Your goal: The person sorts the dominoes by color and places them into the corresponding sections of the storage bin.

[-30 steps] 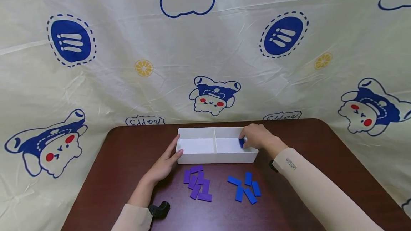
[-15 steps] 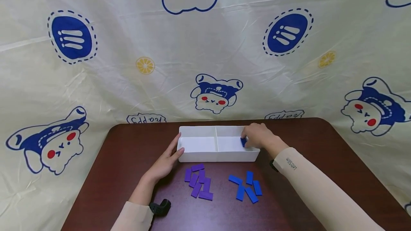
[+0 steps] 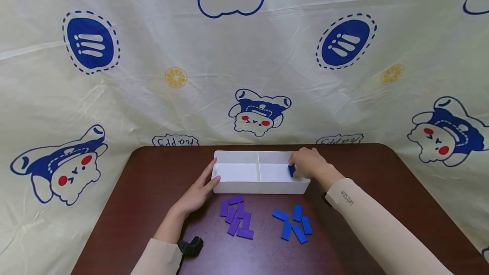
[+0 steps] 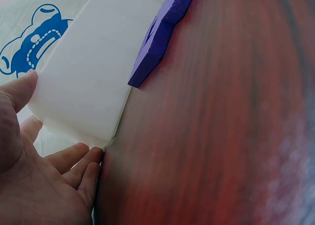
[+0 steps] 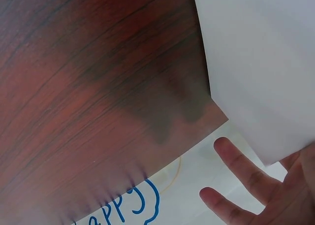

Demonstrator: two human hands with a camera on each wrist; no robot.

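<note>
A white two-compartment box (image 3: pixel 263 187) stands near the table's far edge. My right hand (image 3: pixel 308 162) reaches over its right end and pinches a dark blue flat block (image 3: pixel 292 171) inside the right compartment. In the right wrist view two fingers (image 5: pixel 246 173) stick out past the box's corner, while the block is hidden. My left hand (image 3: pixel 196 192) rests on the box's left end, fingers along the end wall and thumb at the front corner. The left wrist view shows its fingertips (image 4: pixel 81 158) against the white wall (image 4: pixel 93 67).
Several purple blocks (image 3: pixel 246 220) lie in a loose cluster in front of the box's left half. Several blue blocks (image 3: pixel 286 230) lie before the right half. The dark wooden table (image 3: pixel 153 198) meets a printed cloth (image 3: pixel 206 109) behind it.
The head view has shifted slightly. Both hands keep their places at the box, and the blue block stays in the right hand's fingers at the right compartment.
</note>
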